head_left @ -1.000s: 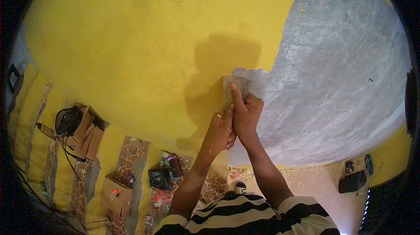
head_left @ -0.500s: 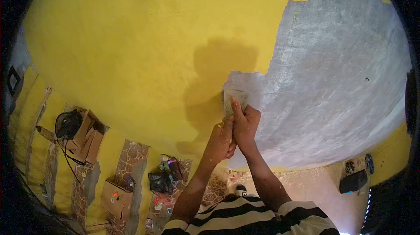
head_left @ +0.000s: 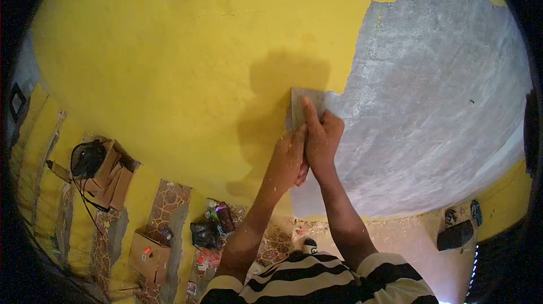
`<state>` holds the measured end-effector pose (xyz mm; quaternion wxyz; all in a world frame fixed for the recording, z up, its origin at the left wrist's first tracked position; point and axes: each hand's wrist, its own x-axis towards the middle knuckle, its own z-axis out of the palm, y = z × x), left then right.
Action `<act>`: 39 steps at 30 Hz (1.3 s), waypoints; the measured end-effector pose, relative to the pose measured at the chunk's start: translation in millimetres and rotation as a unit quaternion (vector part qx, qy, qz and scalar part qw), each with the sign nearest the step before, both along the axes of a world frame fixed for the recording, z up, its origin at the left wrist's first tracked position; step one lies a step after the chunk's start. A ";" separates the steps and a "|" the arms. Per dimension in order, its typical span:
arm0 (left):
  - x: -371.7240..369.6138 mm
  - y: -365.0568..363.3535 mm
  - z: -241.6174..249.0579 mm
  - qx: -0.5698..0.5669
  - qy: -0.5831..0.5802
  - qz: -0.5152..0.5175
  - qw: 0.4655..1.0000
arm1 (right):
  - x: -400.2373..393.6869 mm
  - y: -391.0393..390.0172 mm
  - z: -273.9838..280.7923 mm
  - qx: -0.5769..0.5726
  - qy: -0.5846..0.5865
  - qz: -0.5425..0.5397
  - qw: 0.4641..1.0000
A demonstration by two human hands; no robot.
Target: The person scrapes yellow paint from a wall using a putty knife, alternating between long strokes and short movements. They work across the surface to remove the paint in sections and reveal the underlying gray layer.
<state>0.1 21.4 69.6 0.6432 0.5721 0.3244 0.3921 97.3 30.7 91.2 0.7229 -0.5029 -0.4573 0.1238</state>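
Note:
A flat, square-edged metal scraper [head_left: 297, 99] lies against the yellow painted wall [head_left: 169, 78], its top edge at the border of a grey bare patch [head_left: 430, 89]. My right hand [head_left: 324, 137] is closed around it, the thumb stretched up along the blade. Just below and to the left, my left hand [head_left: 287, 157] is wrapped in with the right one at the grip. The handle is hidden by my fingers. Small yellow flecks cling to my hands and forearms.
At the lower left stand an open cardboard box [head_left: 116, 185] with a black fan [head_left: 89, 160] and another cardboard box [head_left: 150, 256]. A black bag [head_left: 205, 235] lies on the patterned floor. A dark case [head_left: 455, 235] sits at the lower right.
Both hands have pushed the scraper upward along the wall, and its blade now reaches the upper edge of the grey notch. The grip looks the same.

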 end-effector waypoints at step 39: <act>5.9 -17.4 -9.5 -0.036 0.001 -0.024 0.999 | 8.0 -12.0 -21.3 -0.012 0.006 0.013 1.000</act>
